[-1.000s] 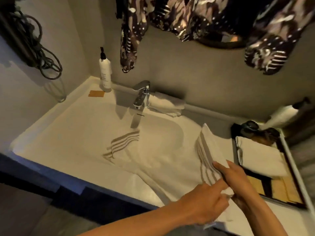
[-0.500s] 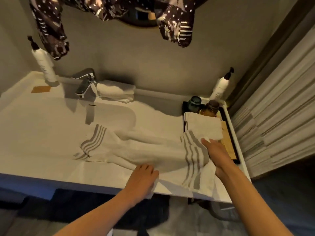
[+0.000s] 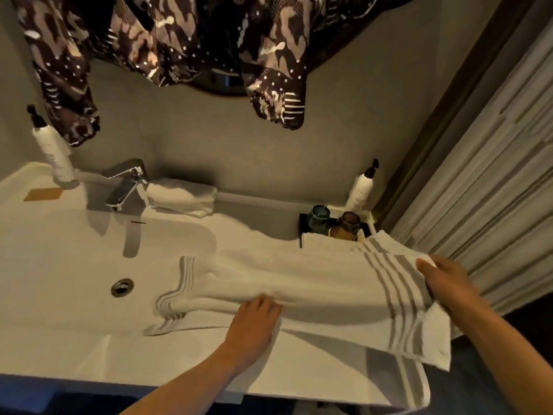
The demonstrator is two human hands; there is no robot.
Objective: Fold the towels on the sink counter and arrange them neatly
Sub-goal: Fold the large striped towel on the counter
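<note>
A white sink surface [image 3: 74, 348] was set against a grey wall, with a patterned dark garment [image 3: 167, 40] hung above it and pale curtains [image 3: 493, 190] at the right. A long white striped towel [image 3: 314, 283] was stretched across the basin and the right part of the surface, its left striped end lying in the basin near the drain [image 3: 122, 287] and its right striped end draped over the near edge. The left hand [image 3: 254, 322] was laid on the towel's near edge with its fingers curled over the fold. The right hand [image 3: 446, 286] was seen grasping the towel's right striped end. A folded white towel [image 3: 182, 196] was placed beside the faucet [image 3: 125, 187] at the far side. Two pump bottles, one at the far left [image 3: 55, 157] and one at the far right [image 3: 360, 188], and two dark jars [image 3: 335, 224] on a tray were also seen.
</note>
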